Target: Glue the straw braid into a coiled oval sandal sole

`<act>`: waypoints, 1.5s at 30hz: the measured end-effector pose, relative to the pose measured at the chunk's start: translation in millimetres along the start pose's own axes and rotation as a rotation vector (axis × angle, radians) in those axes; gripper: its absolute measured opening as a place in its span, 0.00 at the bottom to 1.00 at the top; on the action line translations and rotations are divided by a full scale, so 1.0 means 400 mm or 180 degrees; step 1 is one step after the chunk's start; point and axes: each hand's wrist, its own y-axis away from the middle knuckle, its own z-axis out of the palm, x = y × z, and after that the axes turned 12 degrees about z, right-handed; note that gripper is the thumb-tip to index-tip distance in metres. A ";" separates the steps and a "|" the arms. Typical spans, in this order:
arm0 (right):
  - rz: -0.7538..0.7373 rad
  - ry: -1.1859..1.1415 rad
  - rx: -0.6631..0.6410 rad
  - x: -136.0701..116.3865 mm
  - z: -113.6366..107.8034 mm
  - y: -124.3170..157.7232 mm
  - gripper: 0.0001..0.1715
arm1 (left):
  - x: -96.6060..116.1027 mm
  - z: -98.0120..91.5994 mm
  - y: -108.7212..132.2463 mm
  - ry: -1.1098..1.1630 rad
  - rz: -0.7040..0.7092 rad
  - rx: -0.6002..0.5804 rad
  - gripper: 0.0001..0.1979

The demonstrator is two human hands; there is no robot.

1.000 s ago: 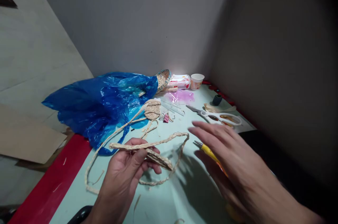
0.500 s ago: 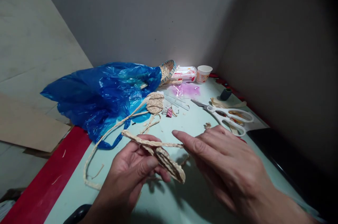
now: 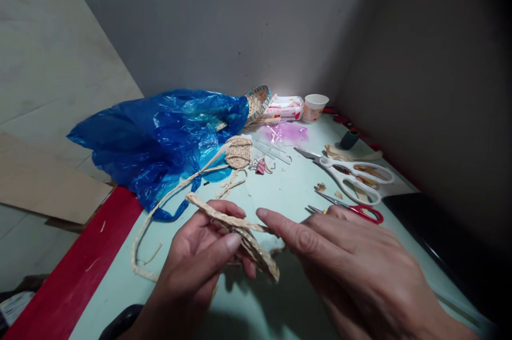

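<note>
Low in the middle of the view, my left hand [image 3: 204,257] pinches a flat woven straw piece [image 3: 258,257] between thumb and fingers, its edge tilted toward me. A braided straw cord [image 3: 224,218] runs along the top of that piece, from a free end at the left across to my right hand [image 3: 340,260]. My right hand is closed on the cord's other end, index finger stretched along it; the fingertips underneath are hidden. A longer straw cord [image 3: 138,244] loops over the table at the left, leading to a small woven straw coil [image 3: 239,152].
A blue plastic bag [image 3: 160,142] lies at the back left with a woven basket [image 3: 258,102] behind. White-handled scissors [image 3: 348,172] and red-handled scissors [image 3: 366,213] lie right, near a dark thread spool [image 3: 349,140]. A paper cup [image 3: 316,108] and pink binder clip [image 3: 260,167] are farther back.
The view has shifted slightly, so the red-handled scissors show more. The woven piece has tilted to a narrower edge, and my right index finger has moved slightly left along the cord.
</note>
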 end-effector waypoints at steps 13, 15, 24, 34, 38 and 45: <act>-0.0140 0.0323 0.0134 -0.012 0.015 0.027 0.23 | 0.008 0.017 0.011 -0.0189 0.0230 0.0283 0.07; -0.0141 0.0446 0.0034 -0.014 0.013 0.028 0.23 | 0.011 0.021 0.013 -0.0172 0.0232 0.0303 0.07; -0.0368 0.0837 0.0124 -0.021 0.019 0.029 0.24 | 0.019 0.041 0.014 -0.0081 0.0189 0.0606 0.10; -0.0458 0.0773 0.0023 -0.022 0.017 0.029 0.27 | 0.023 0.046 0.010 0.0193 0.0034 0.0631 0.11; -0.0501 0.0860 0.0089 -0.022 0.018 0.027 0.26 | 0.027 0.036 0.004 0.0414 -0.0269 0.0596 0.10; -0.0450 0.0656 0.0020 -0.010 0.018 0.014 0.22 | 0.028 0.021 -0.005 0.0634 -0.0529 0.0536 0.08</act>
